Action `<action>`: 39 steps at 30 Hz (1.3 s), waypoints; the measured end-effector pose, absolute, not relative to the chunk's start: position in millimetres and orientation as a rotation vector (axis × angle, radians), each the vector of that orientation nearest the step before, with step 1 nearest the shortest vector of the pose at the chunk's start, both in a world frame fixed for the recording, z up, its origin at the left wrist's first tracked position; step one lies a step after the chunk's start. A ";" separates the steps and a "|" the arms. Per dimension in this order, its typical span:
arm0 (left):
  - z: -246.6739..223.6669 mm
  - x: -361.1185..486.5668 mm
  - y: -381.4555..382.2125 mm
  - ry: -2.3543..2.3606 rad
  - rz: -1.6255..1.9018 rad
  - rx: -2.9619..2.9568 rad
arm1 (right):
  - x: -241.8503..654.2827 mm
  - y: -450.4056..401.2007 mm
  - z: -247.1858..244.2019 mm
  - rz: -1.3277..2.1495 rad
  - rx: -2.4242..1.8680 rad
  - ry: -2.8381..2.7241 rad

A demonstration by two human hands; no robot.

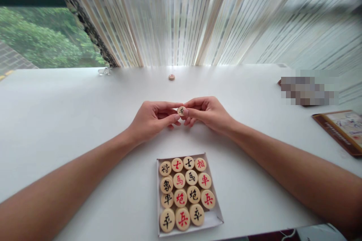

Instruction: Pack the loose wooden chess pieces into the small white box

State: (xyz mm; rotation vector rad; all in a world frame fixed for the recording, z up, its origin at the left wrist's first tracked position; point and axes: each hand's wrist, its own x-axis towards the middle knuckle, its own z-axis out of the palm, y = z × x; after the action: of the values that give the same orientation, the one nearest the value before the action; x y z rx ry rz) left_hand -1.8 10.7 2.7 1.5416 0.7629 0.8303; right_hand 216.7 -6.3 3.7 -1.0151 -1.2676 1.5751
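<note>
A round wooden Chinese chess piece (181, 111) with a black character is held up over the white table. My left hand (158, 115) pinches it from the left between thumb and fingers. From the other side my right hand (207, 113) grips the same piece, its thumb on the edge of the face. Nearer to me lies a shallow white box (213, 218) with rows of chess pieces, some lettered red and some black. Its near right corner holds no piece at the top layer. Another chess piece (171, 77) lies alone beyond my hands.
The white table (70, 101) reaches back to a string curtain (169, 19) and a window. At the right lie a brown-edged printed box lid or booklet (343, 130) and a blurred-out item (308, 90). A small clear object (104, 71) sits at the back left.
</note>
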 end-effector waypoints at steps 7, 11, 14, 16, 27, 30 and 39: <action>0.8 -1.2 7.6 0.685 0.844 1.559 | 212.3 -8.2 4.0 1.585 -1.051 -1.295; 0.7 -1.0 6.2 0.665 0.853 1.574 | 211.9 -8.5 3.9 1.550 -1.056 -1.338; 0.7 -1.0 6.9 0.706 0.878 1.580 | 214.0 -7.4 3.2 1.549 -1.006 -1.363; 0.5 -1.1 7.6 0.723 0.893 1.584 | 215.8 -6.5 3.1 1.538 -0.973 -1.390; 0.4 -4.6 7.6 0.788 0.894 1.554 | 221.8 -4.9 5.5 1.563 -0.930 -1.469; 0.5 -4.4 8.6 0.789 0.894 1.546 | 222.9 -4.1 5.0 1.579 -0.902 -1.469; 0.7 -4.9 10.1 0.797 0.907 1.544 | 224.3 -2.6 -0.9 1.555 -0.875 -1.454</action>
State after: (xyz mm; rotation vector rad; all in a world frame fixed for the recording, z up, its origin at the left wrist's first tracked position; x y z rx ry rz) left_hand -4.9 10.1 0.7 1.5442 0.7971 0.9073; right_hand 224.3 -2.6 -0.9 -0.8748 -1.4540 1.5550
